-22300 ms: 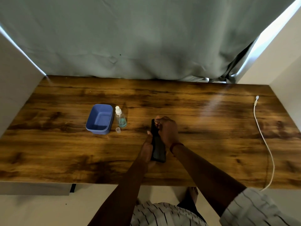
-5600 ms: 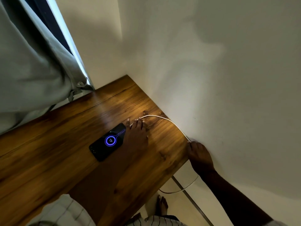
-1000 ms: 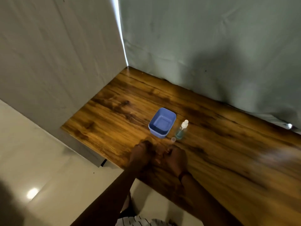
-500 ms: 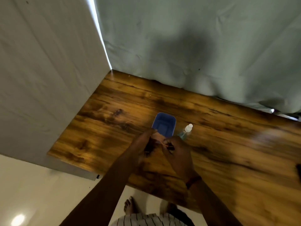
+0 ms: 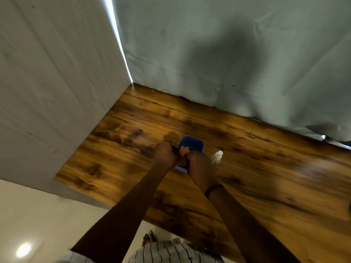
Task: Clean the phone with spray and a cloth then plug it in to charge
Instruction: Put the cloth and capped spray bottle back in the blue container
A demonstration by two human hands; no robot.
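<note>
Wood-grain worktop (image 5: 256, 168), dark brown, fills the head view, the only view there is; a pale wall stands to the left and a grey-green curtain (image 5: 228, 63) hangs along the far edge.

Both forearms reach out to a blue tub (image 5: 191, 147) near mid-worktop. Left hand (image 5: 166, 153) is curled into a near fist at the tub's left rim. Right hand (image 5: 199, 165) is curled over the tub's near edge. Between them sits a small orange-brown piece (image 5: 184, 150), pinched by both hands as far as I can judge; it looks like the cloth, folded or bunched, but it is too small and blurred to be sure. Whether it is inside the tub or just above it, cannot tell.

Spray bottle (image 5: 217, 157), clear with a white cap, stands upright just right of the right hand, not touched.

Phone: a dark sliver at the far right frame edge may be it; cannot confirm. No cable visible.

Handling, as judgement: the cloth would be light, soft and limp, so pinch a corner or gather it in the fingers. The bottle is small, light, smooth and easily tipped; grip round the body. The phone would be stiff, slick-faced and fragile; hold by the long edges.
</note>
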